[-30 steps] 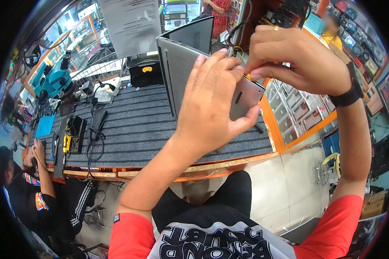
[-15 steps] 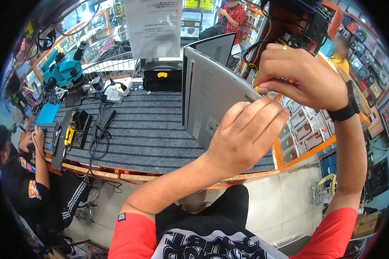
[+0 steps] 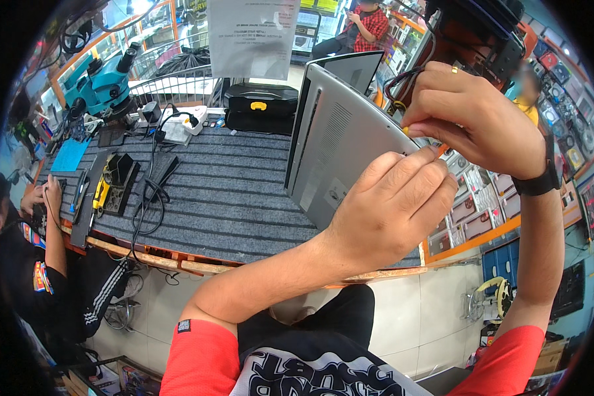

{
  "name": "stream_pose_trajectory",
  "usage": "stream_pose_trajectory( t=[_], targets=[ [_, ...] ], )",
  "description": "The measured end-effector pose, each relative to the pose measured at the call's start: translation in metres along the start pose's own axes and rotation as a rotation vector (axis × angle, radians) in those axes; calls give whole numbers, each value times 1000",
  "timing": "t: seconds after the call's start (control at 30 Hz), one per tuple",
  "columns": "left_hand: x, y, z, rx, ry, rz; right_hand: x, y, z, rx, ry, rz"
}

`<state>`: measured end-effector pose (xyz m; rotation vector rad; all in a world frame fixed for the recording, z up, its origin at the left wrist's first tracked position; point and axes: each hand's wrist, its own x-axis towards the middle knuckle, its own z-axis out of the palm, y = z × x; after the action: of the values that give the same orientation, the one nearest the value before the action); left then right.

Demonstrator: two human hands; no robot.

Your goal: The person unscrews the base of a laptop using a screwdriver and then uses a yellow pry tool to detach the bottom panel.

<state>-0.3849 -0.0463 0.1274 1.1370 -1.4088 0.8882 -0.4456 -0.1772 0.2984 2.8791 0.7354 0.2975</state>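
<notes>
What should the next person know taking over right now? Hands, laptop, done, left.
Left hand: gripping the laptop at its near edge, holding it tilted up off the mat, underside facing the person.
Right hand: at the upper edge, pinching a small yellow-tipped tool.
Done: laptop lifted, bottom cover still on.
Left: likely the work on that edge; what exactly is hidden by the fingers.

Laptop (image 3: 340,155) shell looks like matt silver metal, smooth. Mat (image 3: 224,191) is grey ribbed cloth, kinda rough. Black case (image 3: 261,109) is glossy plastic.
</notes>
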Motion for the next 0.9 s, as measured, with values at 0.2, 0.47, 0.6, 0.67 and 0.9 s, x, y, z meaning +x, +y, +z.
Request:
stream_pose_trajectory(
  t=[0.2,0.47,0.6,0.67,0.9],
  targets=[
    [-2,0,-5,12,-38,17,16,7,3,-37,-12,-43],
    [-1,2,-6,45,-39,15,44,16,12,-39,10,-102],
    [-1,2,-9,41,-45,8,45,20,11,4,-12,-53],
    [0,2,-9,29,-52,14,44,21,11,20,7,-51],
    [3,5,-9,9,-75,-20,47,29,6,30,93,-3]
  ],
)
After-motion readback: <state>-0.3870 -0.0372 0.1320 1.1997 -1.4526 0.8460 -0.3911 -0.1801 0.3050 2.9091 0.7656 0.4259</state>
